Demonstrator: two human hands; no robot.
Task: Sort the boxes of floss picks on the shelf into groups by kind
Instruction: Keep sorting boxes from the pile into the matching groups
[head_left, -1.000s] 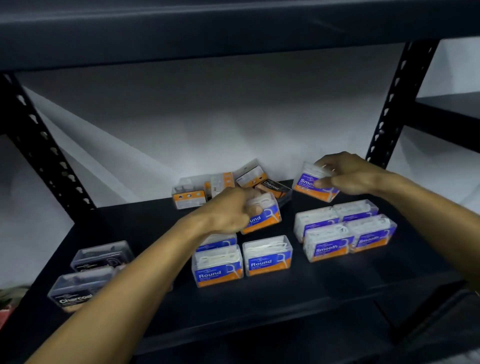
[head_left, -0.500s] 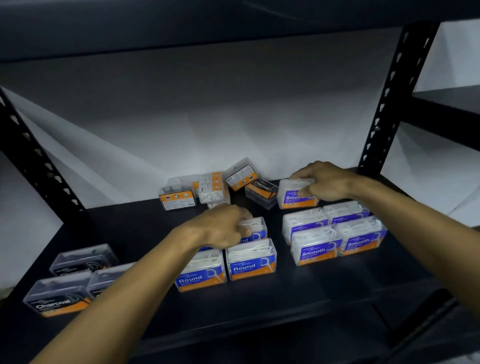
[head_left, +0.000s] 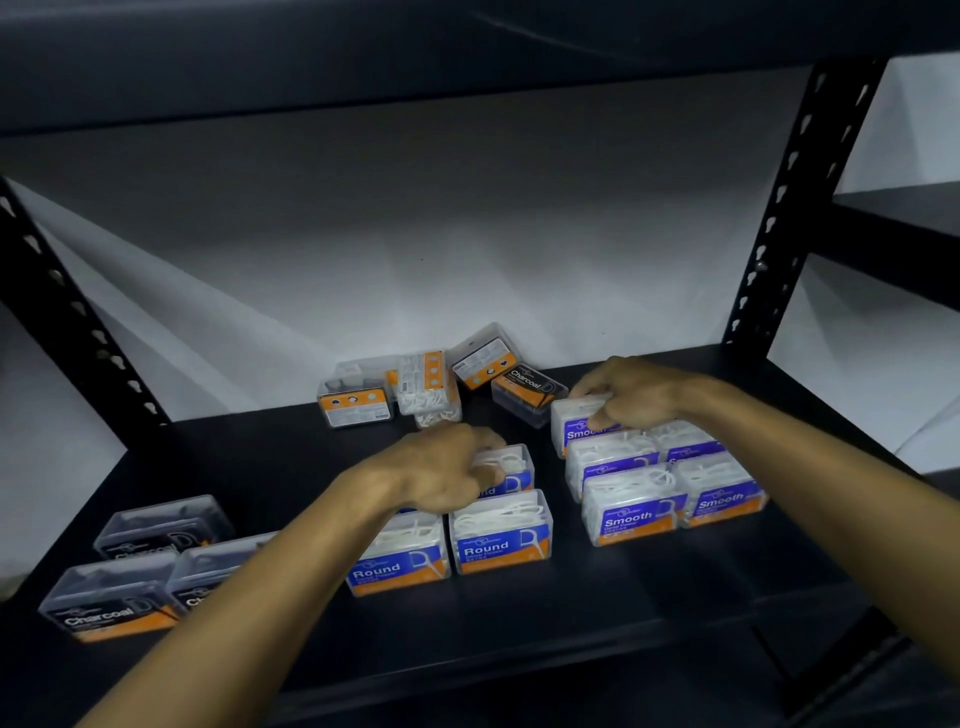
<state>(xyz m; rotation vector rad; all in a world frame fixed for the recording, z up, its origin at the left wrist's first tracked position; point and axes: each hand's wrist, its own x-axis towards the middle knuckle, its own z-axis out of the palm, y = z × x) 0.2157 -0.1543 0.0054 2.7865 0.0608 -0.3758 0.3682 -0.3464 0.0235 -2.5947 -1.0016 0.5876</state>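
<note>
The black metal shelf (head_left: 597, 618) fills the view, dark deck under a pale back wall, and the boxes sit on it in clusters. Front left, three clear Charcoal boxes with black-and-orange labels (head_left: 111, 605) lie long side across, labels facing the camera. In the middle, the clear Round boxes with blue-and-orange labels (head_left: 501, 535) stand two in front, labels forward. To the right, the Smooth boxes with purple-and-orange labels (head_left: 631, 506) form a tight block, touching, long axes running left to right. At the back, an unsorted heap of tipped boxes (head_left: 428, 389) leans every way, one Charcoal box among them tilted on its corner.

The left hand (head_left: 441, 470) is curled down over a back-row Round box (head_left: 511, 470), fingers closed on its top. The right hand (head_left: 631, 397) grips a Smooth box (head_left: 579, 423) set just behind the block, label facing forward.

Compared with a second ago, that Smooth box has come down from tilted in the air to level behind its group, and the Round box has dropped into the back row.
</note>
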